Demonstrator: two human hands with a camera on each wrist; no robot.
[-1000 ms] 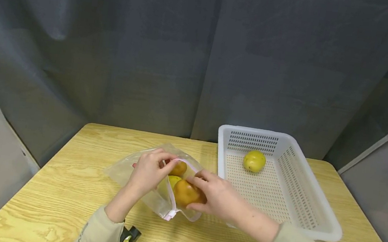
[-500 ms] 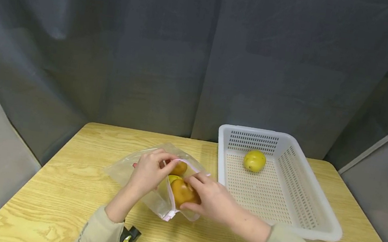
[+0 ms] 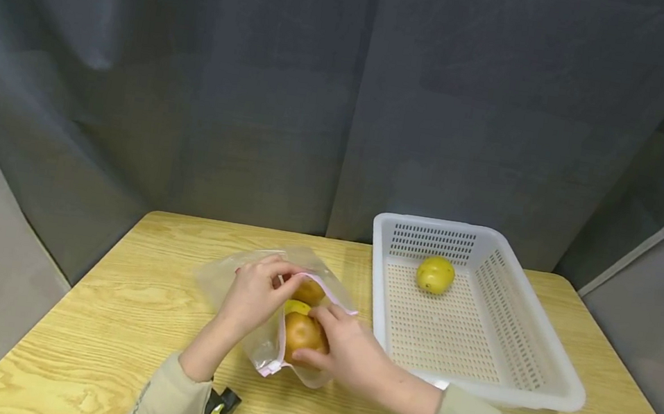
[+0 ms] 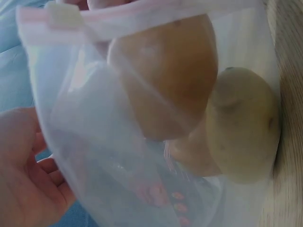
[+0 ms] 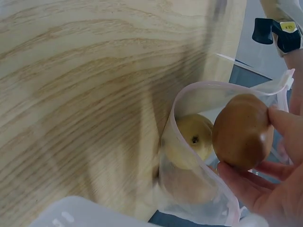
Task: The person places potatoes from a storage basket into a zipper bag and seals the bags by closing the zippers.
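A clear zip bag [image 3: 266, 345] with a pink slider strip lies on the table, its mouth gaping to the right. My left hand [image 3: 254, 295] pinches the far-left edge of that mouth between thumb and fingers. At the opening, my right hand [image 3: 350, 353] grips a smooth orange-brown fruit [image 5: 242, 131], which is partly inside the bag. Deeper in the bag sit a yellow fruit [image 5: 191, 137] and another brown fruit [image 3: 309, 293]. The left wrist view shows the gripped brown fruit [image 4: 165, 78] through the plastic, above the yellow one [image 4: 244, 125].
A white perforated basket [image 3: 381, 287] stands to the right of the bag, close to my right forearm. One yellow fruit [image 3: 435, 275] lies near its back wall. A dark curtain [image 3: 260, 85] hangs behind the wooden table [image 3: 103, 317].
My right hand has moved left and slightly down, carrying the brown fruit further into the bag. The bag's slider end has shifted left. The left hand has stayed nearly still.
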